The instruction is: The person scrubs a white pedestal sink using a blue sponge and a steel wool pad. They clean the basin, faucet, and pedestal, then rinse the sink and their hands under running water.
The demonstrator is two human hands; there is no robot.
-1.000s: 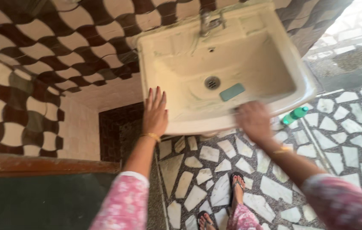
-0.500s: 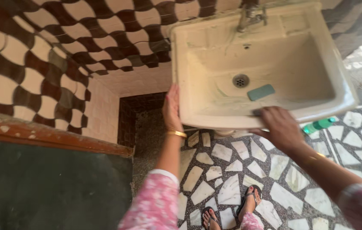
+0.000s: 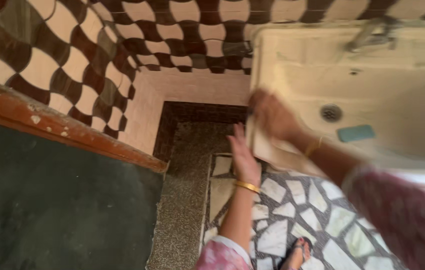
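Change: I note the view has swung left since half a second ago; the washbasin (image 3: 372,100) now sits at the right edge and more of the dark slab (image 3: 57,200) fills the left. The right hand (image 3: 272,117) has moved from the basin's front rim to its left front corner; the left hand (image 3: 245,155) has dropped off the rim.
Surface: cream ceramic washbasin, a teal soap bar (image 3: 356,133) lying just right of the drain (image 3: 331,112), both well beyond the right fingertips. Tap (image 3: 372,35) at the back, blurred.
Room: wall of brown-and-cream wavy checker tiles (image 3: 97,55); floor of broken white marble pieces (image 3: 277,235) set in dark grout; a worn red-brown ledge (image 3: 62,132) edging the slab.
Right hand: motion-blurred, laid over the basin's corner; I cannot tell whether the fingers grip.
Left hand: below the corner, palm toward the basin, fingers straight and close together, holding nothing; gold bangle (image 3: 247,186) at the wrist.
Feet: one sandalled foot (image 3: 297,252) below the left forearm.
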